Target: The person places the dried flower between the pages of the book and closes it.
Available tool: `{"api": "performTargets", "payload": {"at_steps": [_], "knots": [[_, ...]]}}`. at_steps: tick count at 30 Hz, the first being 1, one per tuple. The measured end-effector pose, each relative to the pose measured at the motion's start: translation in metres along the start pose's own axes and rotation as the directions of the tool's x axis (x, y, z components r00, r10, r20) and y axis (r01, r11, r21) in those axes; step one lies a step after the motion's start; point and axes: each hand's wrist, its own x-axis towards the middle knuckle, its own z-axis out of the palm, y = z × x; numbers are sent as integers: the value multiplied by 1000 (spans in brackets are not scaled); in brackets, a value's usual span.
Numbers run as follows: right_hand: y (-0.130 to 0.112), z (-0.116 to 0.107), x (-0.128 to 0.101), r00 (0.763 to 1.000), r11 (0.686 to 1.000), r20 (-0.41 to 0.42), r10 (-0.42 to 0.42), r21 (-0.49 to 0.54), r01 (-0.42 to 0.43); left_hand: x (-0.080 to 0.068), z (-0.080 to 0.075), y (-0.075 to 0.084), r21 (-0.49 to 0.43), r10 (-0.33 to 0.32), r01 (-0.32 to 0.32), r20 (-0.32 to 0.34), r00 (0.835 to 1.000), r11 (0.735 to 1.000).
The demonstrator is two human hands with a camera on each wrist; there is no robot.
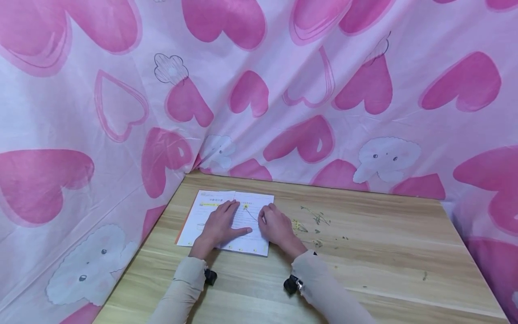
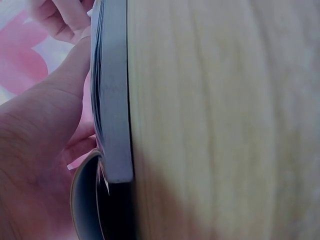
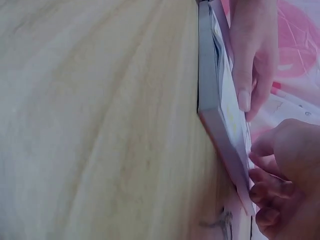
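An open book [image 1: 226, 222] lies flat on the pale wooden desk [image 1: 364, 270], near the far left corner — at about 11 o'clock from the desk's middle. Its pages are white and smooth, with small print and a little yellow drawing. An orange cover edge peeks out on the left side.

The left hand [image 1: 220, 225] rests flat on the pages, its grip spread, with straight fingers pointing to 1 o'clock and the thumb pointing to 3 o'clock. The right hand [image 1: 277, 225] sits just beside it at 3 o'clock, on the book's right edge. Its fingers are curled in, and in the right wrist view they seem to pinch the thin page edge [image 3: 245, 170].

The left wrist view shows the book's stack of pages from the side — thin, grey and straight.

Small dried bits of plant [image 1: 313, 218], green and yellow, lie scattered on the desk at 3 o'clock from the book.

A soft, wrinkled pink cloth [image 1: 323, 90] with big hearts hangs behind and beside the desk.
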Motion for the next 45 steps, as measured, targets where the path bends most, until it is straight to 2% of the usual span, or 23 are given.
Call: {"api": "performTargets", "payload": {"at_steps": [5, 12, 23, 26, 30, 34, 38, 41, 45], "knots": [[20, -11, 5, 999, 999, -36, -27, 30, 28, 0, 1, 0, 3, -10, 10, 15, 1000, 1000], [43, -25, 12, 998, 997, 49, -37, 63, 34, 0, 2, -1, -9, -6, 7, 37, 999, 1000], [49, -23, 10, 995, 998, 90, -44, 53, 39, -2, -1, 5, -37, -15, 17, 45, 999, 999], [50, -22, 10, 995, 998, 88, -47, 53, 43, -4, -2, 9, -31, -9, 9, 18, 1000, 999], [51, -22, 10, 994, 996, 80, -69, 65, 63, -6, -1, 18, 2, 40, -40, -63, 997, 999], [51, -21, 10, 994, 994, 67, -87, 66, 83, -7, 4, 35, 0, 141, -142, -109, 984, 990], [51, -20, 10, 995, 995, 60, -85, 60, 82, -13, 10, 54, -73, 222, -224, -37, 974, 972], [51, -19, 9, 995, 996, 63, -77, 52, 74, -18, 13, 65, -118, 239, -235, 20, 971, 965], [51, -20, 8, 996, 997, 62, -66, 52, 63, -22, 13, 72, -144, 237, -228, 49, 970, 963]]}}
